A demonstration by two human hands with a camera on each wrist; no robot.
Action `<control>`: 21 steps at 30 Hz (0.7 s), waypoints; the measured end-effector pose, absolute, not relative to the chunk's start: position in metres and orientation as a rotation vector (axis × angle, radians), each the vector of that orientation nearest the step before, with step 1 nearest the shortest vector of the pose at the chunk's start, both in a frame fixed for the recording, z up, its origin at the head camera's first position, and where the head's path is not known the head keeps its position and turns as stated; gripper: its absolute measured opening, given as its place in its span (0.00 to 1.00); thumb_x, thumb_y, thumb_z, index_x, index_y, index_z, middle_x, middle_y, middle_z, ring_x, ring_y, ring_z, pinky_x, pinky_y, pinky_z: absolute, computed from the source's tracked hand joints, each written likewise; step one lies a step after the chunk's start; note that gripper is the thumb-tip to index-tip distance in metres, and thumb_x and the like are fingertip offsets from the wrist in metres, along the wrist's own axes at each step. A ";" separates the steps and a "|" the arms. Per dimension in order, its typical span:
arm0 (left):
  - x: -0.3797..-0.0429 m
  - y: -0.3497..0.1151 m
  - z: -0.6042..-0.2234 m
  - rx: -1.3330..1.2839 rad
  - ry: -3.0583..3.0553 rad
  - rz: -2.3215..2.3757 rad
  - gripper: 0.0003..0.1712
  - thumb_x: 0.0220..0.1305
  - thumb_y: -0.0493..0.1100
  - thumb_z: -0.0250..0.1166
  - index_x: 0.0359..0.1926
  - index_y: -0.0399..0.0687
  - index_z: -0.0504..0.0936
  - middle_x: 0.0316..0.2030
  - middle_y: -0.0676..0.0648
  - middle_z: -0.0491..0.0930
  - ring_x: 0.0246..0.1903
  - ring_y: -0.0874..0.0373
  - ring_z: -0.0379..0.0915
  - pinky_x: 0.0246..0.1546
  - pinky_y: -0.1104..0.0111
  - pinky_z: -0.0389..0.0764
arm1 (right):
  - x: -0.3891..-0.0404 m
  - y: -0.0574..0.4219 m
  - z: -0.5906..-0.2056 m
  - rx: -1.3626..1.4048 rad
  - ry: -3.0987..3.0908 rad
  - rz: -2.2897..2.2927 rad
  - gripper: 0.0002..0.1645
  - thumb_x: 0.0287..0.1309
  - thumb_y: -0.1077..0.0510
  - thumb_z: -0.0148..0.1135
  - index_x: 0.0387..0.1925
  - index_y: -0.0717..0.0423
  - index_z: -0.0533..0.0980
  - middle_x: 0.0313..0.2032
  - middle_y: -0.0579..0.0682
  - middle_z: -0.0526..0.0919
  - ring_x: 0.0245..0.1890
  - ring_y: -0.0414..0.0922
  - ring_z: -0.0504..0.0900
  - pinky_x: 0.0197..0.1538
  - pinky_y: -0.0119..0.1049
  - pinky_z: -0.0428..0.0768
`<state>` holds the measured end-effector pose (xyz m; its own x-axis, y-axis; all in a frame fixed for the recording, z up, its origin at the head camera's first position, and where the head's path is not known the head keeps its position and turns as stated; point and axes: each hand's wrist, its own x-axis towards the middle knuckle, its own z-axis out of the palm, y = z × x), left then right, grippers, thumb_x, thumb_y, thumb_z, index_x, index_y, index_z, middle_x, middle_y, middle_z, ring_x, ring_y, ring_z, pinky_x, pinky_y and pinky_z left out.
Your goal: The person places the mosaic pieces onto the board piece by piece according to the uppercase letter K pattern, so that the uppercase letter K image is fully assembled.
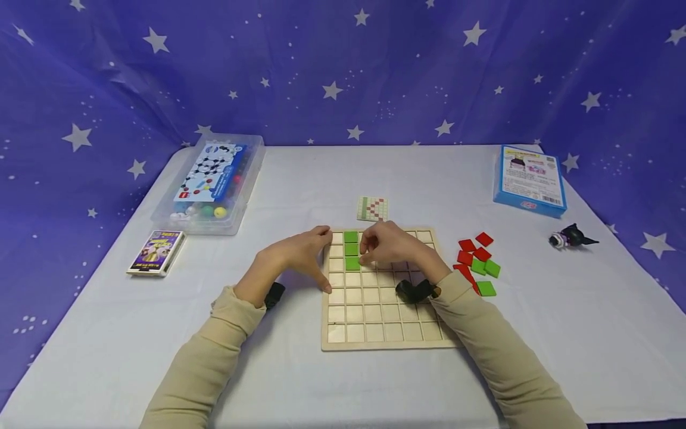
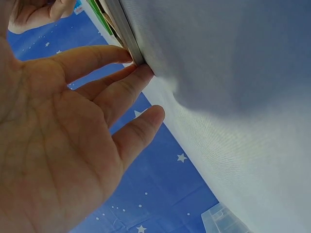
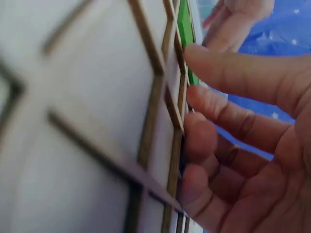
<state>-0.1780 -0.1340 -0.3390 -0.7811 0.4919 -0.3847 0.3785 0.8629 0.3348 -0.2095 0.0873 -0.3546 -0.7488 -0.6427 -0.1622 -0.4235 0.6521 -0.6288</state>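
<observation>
A square wooden grid board [image 1: 370, 345] lies on the table, with a column of green square tiles [image 1: 352, 263] in its upper left. My left hand [image 1: 300, 253] touches the board's left edge, thumb and fingers spread apart; in the left wrist view its fingertips [image 2: 146, 73] meet the board's side. Over the upper part of the grid, my right hand [image 1: 390, 243] bends its fingers down, thumb tip right at the lowest green tile. In the right wrist view, green shows between thumb and index finger; I cannot tell whether they pinch a tile.
Beyond the board lies a small pattern card [image 1: 372, 209]. Loose red tiles [image 1: 465, 258] and green tiles [image 1: 486, 289] lie right of it. A clear plastic case [image 1: 222, 223], a small card box [image 1: 156, 254], a blue box [image 1: 527, 205] and a black figure [image 1: 573, 237] stand farther out.
</observation>
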 end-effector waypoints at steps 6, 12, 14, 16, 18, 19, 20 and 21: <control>-0.176 -0.136 -0.338 0.617 2.555 0.318 0.69 0.41 0.61 0.78 0.75 0.38 0.48 0.76 0.38 0.41 0.74 0.43 0.45 0.70 0.53 0.59 | -0.214 0.111 -0.354 -0.962 2.400 -0.960 0.09 0.54 0.58 0.68 0.36 0.59 0.83 0.29 0.49 0.83 0.29 0.40 0.79 0.35 0.33 0.78; -0.175 -0.134 -0.340 0.651 2.563 0.360 0.65 0.40 0.60 0.79 0.72 0.38 0.55 0.75 0.37 0.43 0.73 0.42 0.47 0.70 0.53 0.60 | -0.213 0.173 -0.353 -0.840 2.390 -1.161 0.16 0.60 0.57 0.64 0.46 0.64 0.81 0.42 0.57 0.85 0.39 0.40 0.83 0.45 0.33 0.80; -0.174 -0.133 -0.340 0.651 2.558 0.373 0.64 0.40 0.60 0.79 0.72 0.38 0.56 0.75 0.37 0.44 0.73 0.42 0.47 0.70 0.53 0.60 | -0.210 0.201 -0.353 -0.737 2.418 -1.214 0.18 0.62 0.56 0.62 0.49 0.65 0.80 0.46 0.60 0.84 0.41 0.39 0.83 0.46 0.31 0.80; -0.174 -0.132 -0.340 0.643 2.558 0.373 0.64 0.39 0.60 0.79 0.72 0.38 0.56 0.75 0.38 0.43 0.73 0.42 0.46 0.70 0.53 0.60 | -0.207 0.229 -0.354 -0.615 2.442 -1.258 0.21 0.63 0.55 0.62 0.51 0.66 0.79 0.47 0.60 0.84 0.39 0.38 0.82 0.43 0.30 0.79; -0.174 -0.132 -0.339 0.625 2.563 0.366 0.65 0.40 0.60 0.79 0.73 0.39 0.55 0.76 0.39 0.43 0.74 0.43 0.46 0.70 0.53 0.59 | -0.204 0.256 -0.356 -0.510 2.464 -1.288 0.23 0.64 0.54 0.61 0.52 0.67 0.78 0.46 0.55 0.85 0.39 0.38 0.81 0.44 0.29 0.79; -0.174 -0.132 -0.339 0.618 2.566 0.361 0.66 0.40 0.60 0.79 0.73 0.39 0.54 0.76 0.39 0.43 0.74 0.43 0.46 0.70 0.53 0.59 | -0.202 0.268 -0.357 -0.459 2.471 -1.296 0.23 0.64 0.53 0.60 0.53 0.67 0.77 0.45 0.51 0.86 0.39 0.38 0.81 0.44 0.29 0.78; -0.175 -0.132 -0.338 0.611 2.569 0.356 0.67 0.40 0.60 0.79 0.74 0.39 0.53 0.76 0.39 0.43 0.74 0.43 0.46 0.70 0.53 0.59 | -0.201 0.281 -0.359 -0.414 2.473 -1.295 0.24 0.64 0.53 0.60 0.54 0.68 0.76 0.44 0.47 0.86 0.39 0.37 0.81 0.44 0.29 0.77; -0.175 -0.132 -0.338 0.610 2.572 0.349 0.67 0.40 0.60 0.79 0.74 0.39 0.53 0.76 0.39 0.43 0.74 0.43 0.46 0.70 0.53 0.59 | -0.200 0.292 -0.361 -0.369 2.468 -1.298 0.25 0.65 0.53 0.59 0.55 0.68 0.75 0.42 0.42 0.86 0.39 0.37 0.81 0.45 0.27 0.76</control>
<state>-0.1748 -0.1324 -0.3378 -0.7901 0.4770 -0.3851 0.3569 0.8687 0.3436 -0.2001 0.2922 -0.3605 -0.9129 -0.3732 -0.1653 -0.0752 0.5519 -0.8305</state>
